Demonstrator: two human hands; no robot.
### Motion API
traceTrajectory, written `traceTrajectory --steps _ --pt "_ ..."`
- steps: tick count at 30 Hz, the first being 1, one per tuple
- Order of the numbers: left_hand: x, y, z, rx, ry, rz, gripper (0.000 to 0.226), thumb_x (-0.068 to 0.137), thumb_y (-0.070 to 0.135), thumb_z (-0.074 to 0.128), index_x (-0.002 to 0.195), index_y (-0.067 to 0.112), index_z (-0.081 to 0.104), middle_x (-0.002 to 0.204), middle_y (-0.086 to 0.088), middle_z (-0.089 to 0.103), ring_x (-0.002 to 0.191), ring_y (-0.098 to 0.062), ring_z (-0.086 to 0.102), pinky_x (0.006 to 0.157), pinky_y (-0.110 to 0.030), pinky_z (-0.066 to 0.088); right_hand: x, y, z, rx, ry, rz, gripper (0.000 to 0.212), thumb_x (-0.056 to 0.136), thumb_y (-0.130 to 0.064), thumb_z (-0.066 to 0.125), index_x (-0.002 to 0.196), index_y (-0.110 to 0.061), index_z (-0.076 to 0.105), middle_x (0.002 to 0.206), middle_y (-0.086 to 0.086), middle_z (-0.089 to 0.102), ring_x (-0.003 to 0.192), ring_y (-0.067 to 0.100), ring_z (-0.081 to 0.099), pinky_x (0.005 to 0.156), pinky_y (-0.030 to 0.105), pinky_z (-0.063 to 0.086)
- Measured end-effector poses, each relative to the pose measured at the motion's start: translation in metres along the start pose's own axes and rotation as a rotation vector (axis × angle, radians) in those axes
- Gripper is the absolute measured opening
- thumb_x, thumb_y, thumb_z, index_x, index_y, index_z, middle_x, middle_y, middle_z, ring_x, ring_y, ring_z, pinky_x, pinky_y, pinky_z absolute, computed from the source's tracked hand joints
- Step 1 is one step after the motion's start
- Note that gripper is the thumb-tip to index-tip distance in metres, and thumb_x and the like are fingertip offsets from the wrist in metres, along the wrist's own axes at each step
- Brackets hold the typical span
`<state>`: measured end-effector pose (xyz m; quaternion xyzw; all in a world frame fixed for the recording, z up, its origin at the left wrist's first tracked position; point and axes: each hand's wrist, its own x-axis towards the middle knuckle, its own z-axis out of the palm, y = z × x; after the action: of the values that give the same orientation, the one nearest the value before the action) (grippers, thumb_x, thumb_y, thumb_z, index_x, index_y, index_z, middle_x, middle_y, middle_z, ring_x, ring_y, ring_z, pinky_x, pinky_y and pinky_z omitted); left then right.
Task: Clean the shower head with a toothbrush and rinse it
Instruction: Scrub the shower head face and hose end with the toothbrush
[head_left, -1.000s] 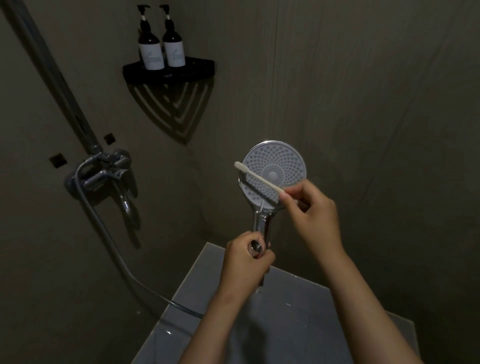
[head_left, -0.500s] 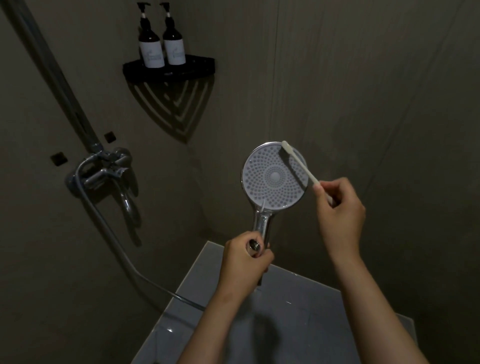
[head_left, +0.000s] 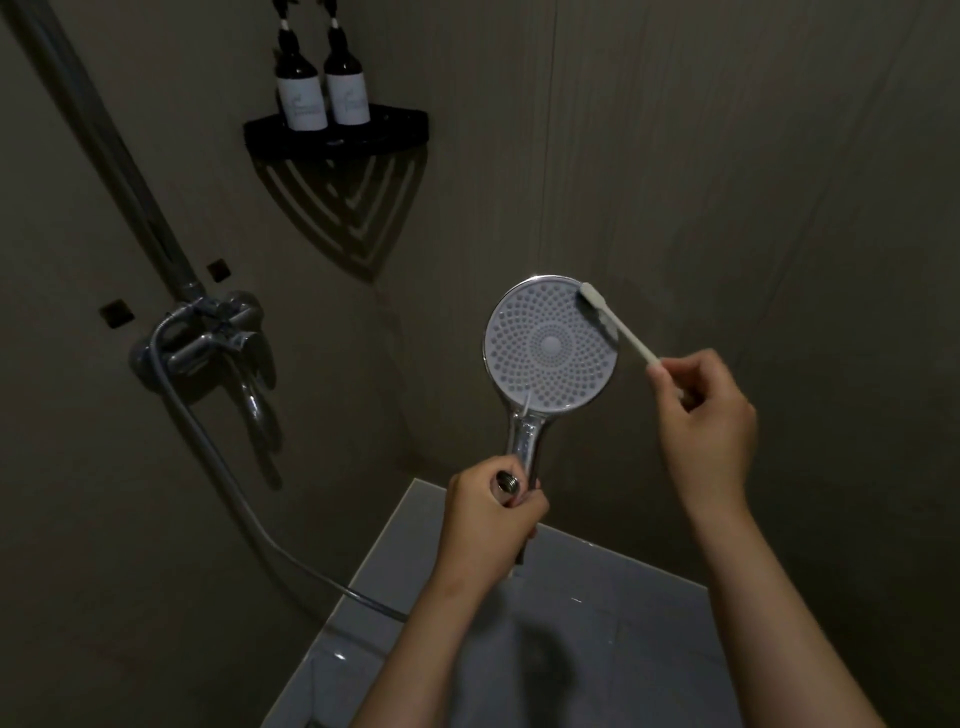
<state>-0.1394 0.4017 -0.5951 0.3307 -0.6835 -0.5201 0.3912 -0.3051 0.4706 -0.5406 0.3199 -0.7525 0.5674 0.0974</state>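
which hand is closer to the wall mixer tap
Left. The left hand, gripping the shower head by its handle, is right of and below the mixer tap; the right hand, holding the toothbrush, is farther right.

The round shower head (head_left: 551, 345) has a matt pale plastic face studded with nozzles, a glossy chrome rim and a mirror-bright chrome handle. The white toothbrush (head_left: 618, 325) looks like smooth plastic. At centre left, the chrome mixer tap (head_left: 218, 338) shines; the grey-brown walls (head_left: 727, 182) are matt.

Both forearms (head_left: 769, 597) show bare down to the view's lower edge; the left hand (head_left: 493, 512) and right hand (head_left: 701, 421) are bare too.
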Motion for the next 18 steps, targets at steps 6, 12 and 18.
traceTrajectory --steps 6,12,18 --pt "0.000 0.001 0.001 -0.014 -0.012 -0.006 0.044 0.073 -0.001 0.063 0.045 0.023 0.039 0.042 0.008 0.038 0.041 -0.016 0.046 0.047 -0.029 0.040 -0.011 0.000 0.006 0.180 -0.235 -0.106 0.007 0.087 -0.019 0.065 0.081 -0.018 0.061 0.065 -0.007 0.057 0.058 0.006 0.052 0.056 0.031 0.042" --pt "0.000 0.001 -0.002 -0.063 0.006 -0.036 0.048 0.075 -0.007 0.063 0.045 0.021 0.037 0.043 0.004 0.037 0.045 -0.020 0.048 0.044 -0.020 0.039 -0.014 0.007 0.008 0.023 -0.422 -0.111 0.008 0.081 -0.036 0.064 0.079 -0.029 0.061 0.068 -0.006 0.063 0.064 0.015 0.059 0.060 0.043 0.051" --pt "-0.002 -0.002 -0.005 -0.050 0.007 -0.061 0.046 0.074 -0.003 0.064 0.045 0.022 0.038 0.052 -0.011 0.041 0.044 -0.020 0.050 0.046 -0.025 0.042 -0.001 0.018 -0.006 -0.036 -0.102 -0.010 0.008 0.088 -0.030 0.060 0.082 -0.024 0.059 0.066 -0.007 0.057 0.060 0.015 0.054 0.059 0.045 0.051"
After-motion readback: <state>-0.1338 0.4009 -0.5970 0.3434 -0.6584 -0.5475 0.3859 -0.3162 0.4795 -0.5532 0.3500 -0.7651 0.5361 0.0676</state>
